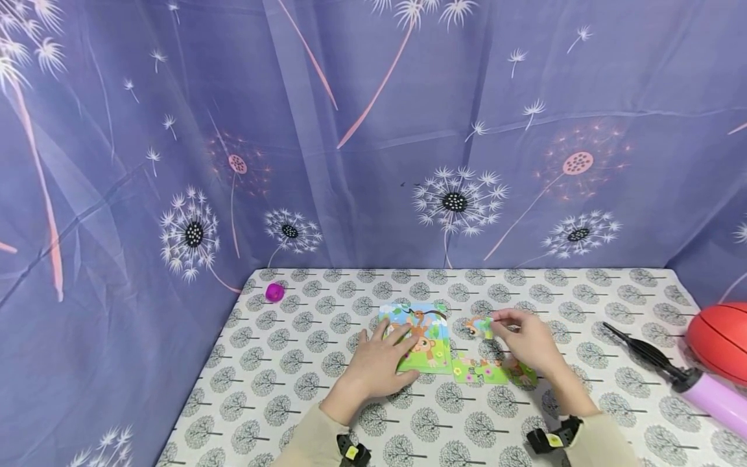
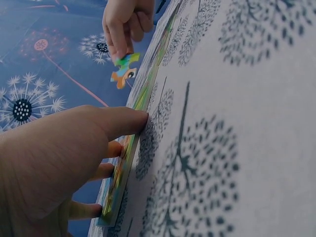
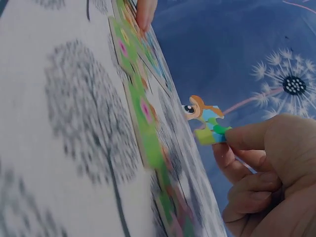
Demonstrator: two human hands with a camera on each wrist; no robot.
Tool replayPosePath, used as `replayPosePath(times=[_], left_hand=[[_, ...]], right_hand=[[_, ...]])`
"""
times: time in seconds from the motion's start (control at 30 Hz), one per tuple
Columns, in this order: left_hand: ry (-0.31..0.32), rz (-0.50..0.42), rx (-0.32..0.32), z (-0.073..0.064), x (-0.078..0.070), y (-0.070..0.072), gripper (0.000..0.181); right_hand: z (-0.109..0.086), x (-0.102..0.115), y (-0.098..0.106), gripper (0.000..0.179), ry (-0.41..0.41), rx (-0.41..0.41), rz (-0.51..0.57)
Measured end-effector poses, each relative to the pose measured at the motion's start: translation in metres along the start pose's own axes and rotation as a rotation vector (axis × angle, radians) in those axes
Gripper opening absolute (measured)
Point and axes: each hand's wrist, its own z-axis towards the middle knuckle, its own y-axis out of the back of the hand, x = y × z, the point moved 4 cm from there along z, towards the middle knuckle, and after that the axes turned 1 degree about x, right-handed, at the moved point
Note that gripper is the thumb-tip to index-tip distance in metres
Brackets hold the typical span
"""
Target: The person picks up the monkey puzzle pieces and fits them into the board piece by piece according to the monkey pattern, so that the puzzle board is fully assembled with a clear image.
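My left hand (image 1: 376, 363) rests with spread fingers on a square picture board (image 1: 434, 360) showing an orange cartoon animal and a bird on a branch. Between thumb and fingers, my right hand (image 1: 528, 340) pinches a jigsaw puzzle piece (image 3: 205, 118) with an eye, orange fur and green and blue patches. In the head view that piece appears just right of the board. Below it lies a row of joined puzzle pieces (image 1: 481, 373), green with pink flowers, against the board's lower right. The right hand partly covers the row's right end.
A purple round object (image 1: 275, 292) sits at the table's far left corner. On the right are a pump (image 1: 659, 357) with a black nozzle and lilac barrel, and a red ball (image 1: 723, 340). A dandelion-print curtain (image 1: 373, 194) stands behind the tree-patterned tablecloth (image 1: 327, 305).
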Motion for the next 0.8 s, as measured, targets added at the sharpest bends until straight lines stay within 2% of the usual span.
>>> replayPosePath(times=[0.27,0.47,0.8], left_hand=[[0.002,-0.002,0.002,0.000,0.000,0.000,0.071],[-0.002,-0.007,0.001,-0.001,0.000,0.000,0.072],[0.002,-0.006,0.007,-0.001,0.001,-0.001,0.073]], right_hand=[[0.011,0.011,-0.029,0.027,-0.015,0.046,0.114],[0.017,0.019,-0.045,0.024,-0.007,0.059,0.130],[0.021,0.029,-0.067,0.022,-0.005,0.084,0.081]])
